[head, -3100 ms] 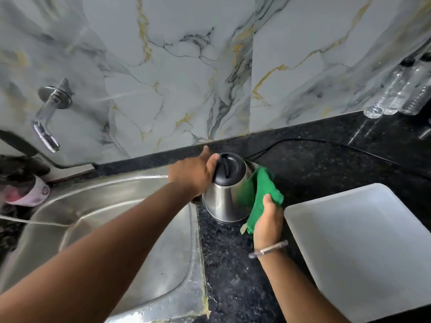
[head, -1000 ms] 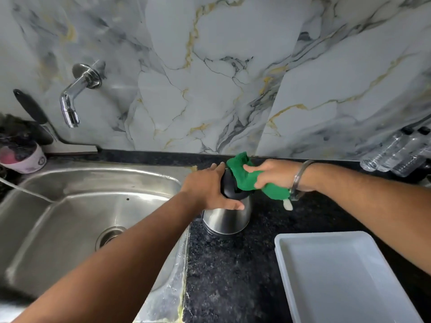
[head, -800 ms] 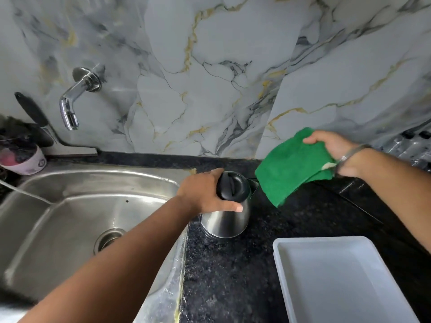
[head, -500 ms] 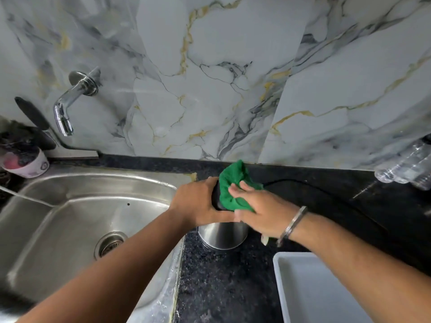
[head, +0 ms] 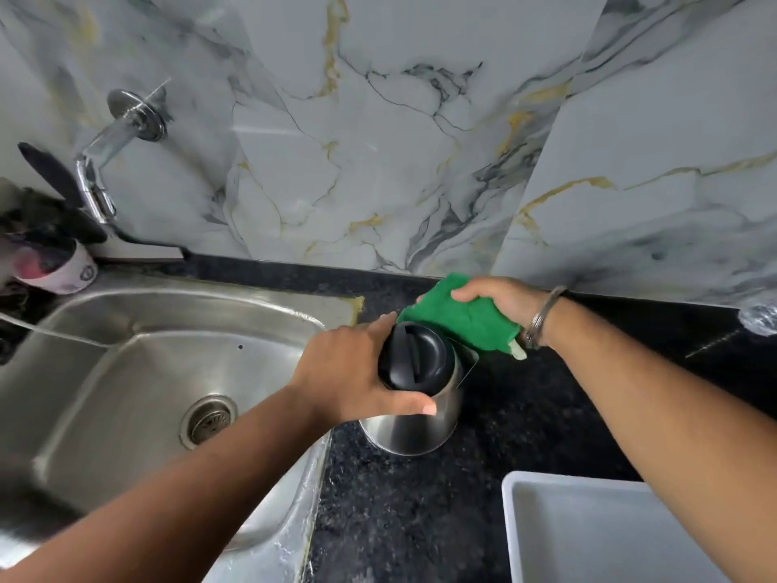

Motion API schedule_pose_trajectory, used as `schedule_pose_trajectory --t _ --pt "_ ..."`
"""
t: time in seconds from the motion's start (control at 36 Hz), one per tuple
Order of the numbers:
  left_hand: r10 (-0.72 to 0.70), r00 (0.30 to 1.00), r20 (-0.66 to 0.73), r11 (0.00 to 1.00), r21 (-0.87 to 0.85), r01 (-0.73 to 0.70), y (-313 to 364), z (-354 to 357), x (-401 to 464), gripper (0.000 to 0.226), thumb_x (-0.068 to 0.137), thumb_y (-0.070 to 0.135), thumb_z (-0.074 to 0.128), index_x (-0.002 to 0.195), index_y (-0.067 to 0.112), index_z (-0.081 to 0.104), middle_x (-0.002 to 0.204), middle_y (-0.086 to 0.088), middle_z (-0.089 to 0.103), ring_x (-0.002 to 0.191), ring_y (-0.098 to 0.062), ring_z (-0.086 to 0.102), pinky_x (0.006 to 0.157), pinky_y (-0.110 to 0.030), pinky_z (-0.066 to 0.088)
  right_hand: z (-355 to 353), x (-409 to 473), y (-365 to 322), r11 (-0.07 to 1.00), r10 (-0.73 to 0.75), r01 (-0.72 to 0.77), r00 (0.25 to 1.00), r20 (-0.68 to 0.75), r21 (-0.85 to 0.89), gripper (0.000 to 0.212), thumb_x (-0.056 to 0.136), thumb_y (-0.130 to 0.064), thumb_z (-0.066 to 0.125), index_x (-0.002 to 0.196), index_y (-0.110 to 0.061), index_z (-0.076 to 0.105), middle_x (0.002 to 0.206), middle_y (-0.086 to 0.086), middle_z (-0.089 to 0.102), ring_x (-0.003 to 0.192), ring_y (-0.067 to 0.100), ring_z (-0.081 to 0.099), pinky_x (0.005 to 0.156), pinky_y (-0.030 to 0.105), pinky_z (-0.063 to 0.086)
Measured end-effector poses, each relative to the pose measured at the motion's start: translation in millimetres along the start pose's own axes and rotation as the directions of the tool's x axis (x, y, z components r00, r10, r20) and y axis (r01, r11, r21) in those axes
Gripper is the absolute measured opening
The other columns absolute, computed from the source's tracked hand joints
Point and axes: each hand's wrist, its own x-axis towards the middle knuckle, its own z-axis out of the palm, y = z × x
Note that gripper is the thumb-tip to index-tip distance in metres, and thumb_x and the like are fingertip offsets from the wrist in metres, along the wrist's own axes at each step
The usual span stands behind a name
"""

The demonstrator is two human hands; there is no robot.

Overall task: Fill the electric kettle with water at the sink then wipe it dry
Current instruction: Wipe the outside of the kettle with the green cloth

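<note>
A steel electric kettle (head: 414, 427) with a closed black lid (head: 414, 357) stands upright on the black granite counter just right of the sink (head: 105, 372). My left hand (head: 349, 374) wraps around its upper left side, where the handle is hidden. My right hand (head: 498, 298) holds a green cloth (head: 458, 319) pressed against the kettle's far right side, near the spout. The wall tap (head: 99, 170) hangs over the sink's far left with no water running.
A white plastic tray (head: 597, 532) lies at the near right on the counter. A small tub with pink contents (head: 50, 265) sits at the sink's far left corner. A clear plastic bottle (head: 761, 317) lies at the right edge. A marble wall rises right behind the kettle.
My right hand with the cloth has moved from on top of the lid to the kettle's far right side, uncovering the lid. My left hand keeps its grip on the kettle.
</note>
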Motion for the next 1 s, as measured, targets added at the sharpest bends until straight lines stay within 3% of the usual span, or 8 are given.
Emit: schedule_pose_trajectory --t 0.14,0.25,0.36,0.44,0.58,0.72,0.83,1.0 --pt "-0.011 1.000 0.005 0.999 0.050 0.011 -0.2 0.9 1.0 0.138 0.047 0.105 0.038 0.156 0.020 0.036 0.107 0.002 0.076 0.099 -0.026 0.073 0.073 -0.033 0.048 33.3 22.6 25.0 0.985 0.140 -0.136 0.990 0.026 -0.103 0.028 0.088 -0.035 0.059 0.094 -0.009 0.069 0.069 0.009 0.069 0.052 0.021 0.062 0.048 0.025 0.047" --pt "-0.026 0.999 0.028 0.999 0.047 0.025 2.5 -2.8 -0.7 0.147 0.045 0.104 0.033 0.161 0.015 0.026 0.117 0.000 0.075 0.108 -0.026 0.071 0.079 -0.033 0.049 31.8 32.6 41.4 0.967 0.158 -0.166 0.986 -0.058 -0.195 0.032 0.083 -0.035 0.059 0.104 -0.013 0.071 0.092 0.011 0.075 0.082 0.026 0.070 0.082 0.040 0.057" --pt "-0.022 0.999 0.040 0.997 0.068 0.020 0.2 -2.5 -0.1 0.147 0.045 0.105 0.034 0.162 0.015 0.024 0.115 -0.001 0.075 0.107 -0.028 0.071 0.081 -0.038 0.054 17.0 -1.9 30.2 0.984 -0.133 0.099 0.963 -0.236 -0.150 0.028 0.084 -0.033 0.062 0.107 -0.017 0.063 0.117 0.001 0.065 0.106 0.018 0.059 0.098 0.039 0.044" --pt "-0.026 0.999 0.044 0.998 0.067 0.023 0.8 -1.8 0.6 0.148 0.045 0.105 0.034 0.162 0.015 0.024 0.116 -0.003 0.075 0.108 -0.030 0.071 0.083 -0.040 0.056 7.5 -48.0 16.3 0.931 -0.358 0.326 0.903 -0.237 -0.165 0.012 0.082 -0.032 0.065 0.091 -0.024 0.066 0.097 -0.005 0.072 0.094 0.010 0.065 0.088 0.038 0.051" --pt "-0.029 0.998 0.059 0.999 0.046 0.026 5.1 -4.7 -0.1 0.150 0.043 0.105 0.036 0.160 0.011 0.025 0.120 -0.005 0.073 0.112 -0.031 0.069 0.085 -0.041 0.056 43.8 -86.4 5.8 0.383 -0.444 0.372 0.877 0.185 -0.845 0.052 0.080 -0.047 0.051 0.125 -0.025 0.063 0.137 -0.002 0.058 0.125 0.018 0.054 0.106 0.041 0.043" --pt "-0.053 0.998 0.046 0.998 0.018 0.053 6.9 -5.6 -0.4 0.151 0.041 0.106 0.041 0.159 0.014 0.028 0.120 -0.005 0.074 0.113 -0.031 0.070 0.088 -0.043 0.058 71.8 -99.0 20.0 -0.006 -0.504 0.206 0.845 0.181 -0.978 0.059 0.085 -0.056 0.046 0.137 -0.029 0.051 0.163 0.006 0.007 0.149 0.029 0.011 0.119 0.043 0.016" --pt "-0.048 0.998 0.035 0.998 0.045 0.047 9.8 -9.2 -4.1 0.142 0.040 0.106 0.042 0.149 0.015 0.041 0.114 -0.006 0.074 0.108 -0.033 0.071 0.084 -0.043 0.058 81.2 -101.3 13.5 0.087 -0.421 0.208 0.894 0.153 -0.974 0.053 0.089 -0.049 0.050 0.134 -0.021 0.056 0.164 0.007 0.006 0.150 0.026 0.006 0.121 0.042 0.015" --pt "-0.064 0.997 0.052 0.997 0.049 0.061 12.1 -12.2 -7.7 0.124 0.054 0.098 0.061 0.143 0.013 0.044 0.122 -0.007 0.072 0.114 -0.034 0.068 0.086 -0.044 0.055 43.2 -129.8 -24.7 0.671 -0.075 0.077 0.997 0.036 -0.737 0.044 0.086 -0.031 0.063 0.128 -0.017 0.061 0.116 -0.005 0.067 0.101 0.014 0.065 0.084 0.022 0.045"
